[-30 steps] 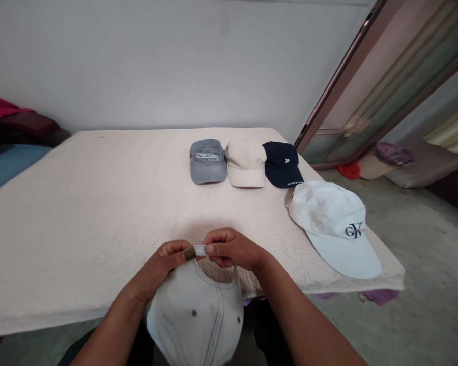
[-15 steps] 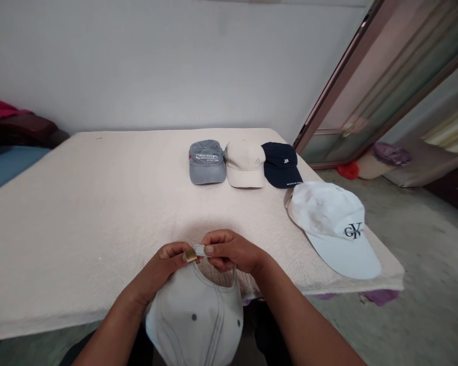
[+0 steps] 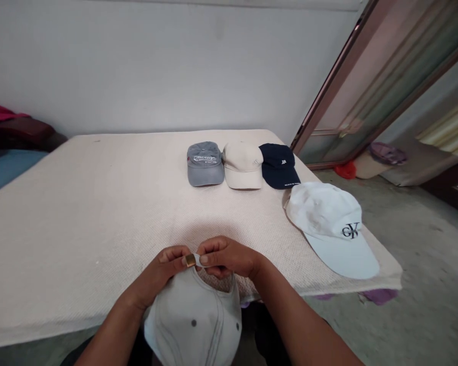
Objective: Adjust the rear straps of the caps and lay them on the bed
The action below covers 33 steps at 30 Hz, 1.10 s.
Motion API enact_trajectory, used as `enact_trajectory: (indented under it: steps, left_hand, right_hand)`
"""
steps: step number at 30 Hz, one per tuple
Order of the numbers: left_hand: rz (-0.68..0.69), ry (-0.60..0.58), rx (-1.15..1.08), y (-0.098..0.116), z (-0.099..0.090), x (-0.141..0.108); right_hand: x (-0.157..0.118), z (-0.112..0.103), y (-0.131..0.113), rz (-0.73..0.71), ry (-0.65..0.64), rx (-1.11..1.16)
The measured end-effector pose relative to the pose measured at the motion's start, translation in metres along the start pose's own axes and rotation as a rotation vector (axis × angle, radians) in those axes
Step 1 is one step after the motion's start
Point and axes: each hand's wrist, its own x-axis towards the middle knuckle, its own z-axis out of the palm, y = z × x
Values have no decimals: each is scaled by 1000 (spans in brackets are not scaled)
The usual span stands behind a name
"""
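Note:
A light grey cap (image 3: 193, 320) hangs at the table's near edge, its back opening turned up towards me. My left hand (image 3: 170, 263) pinches the brass buckle (image 3: 190, 260) at the back of this cap. Close beside it, my right hand (image 3: 227, 258) grips the cap's strap (image 3: 198, 260) between thumb and fingers, at the buckle's right side. Part of the strap is hidden under the right fingers. The cap's brim is out of view.
On the cloth-covered table (image 3: 99, 213) a grey-blue cap (image 3: 205, 164), a beige cap (image 3: 243, 165) and a navy cap (image 3: 279, 165) form a row at the back. A white cap (image 3: 330, 223) with black letters lies near the right edge. A wall (image 3: 168, 66) rises behind.
My right hand has come slightly closer to the buckle, and less of the strap shows between the hands. Both hands keep their hold.

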Motion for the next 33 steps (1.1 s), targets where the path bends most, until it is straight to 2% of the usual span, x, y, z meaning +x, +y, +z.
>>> enact_trajectory:
  steps: [7,16,23,33]
  left_hand:
    - [-6,-21,-25,-1,3,0]
    - [-36,14,-15,3,7,0]
    - [-53,-75,21,2,5,1]
    - [-100,-84,-61,6,8,-2]
  right_hand:
    - [-6,0,-6,14,-7,-46]
    - [-5,-2,-6,37,-1,-92]
    - [-5,-2,-4,15,-1,-69]
    - [-2,0,-3,49,-7,-23]
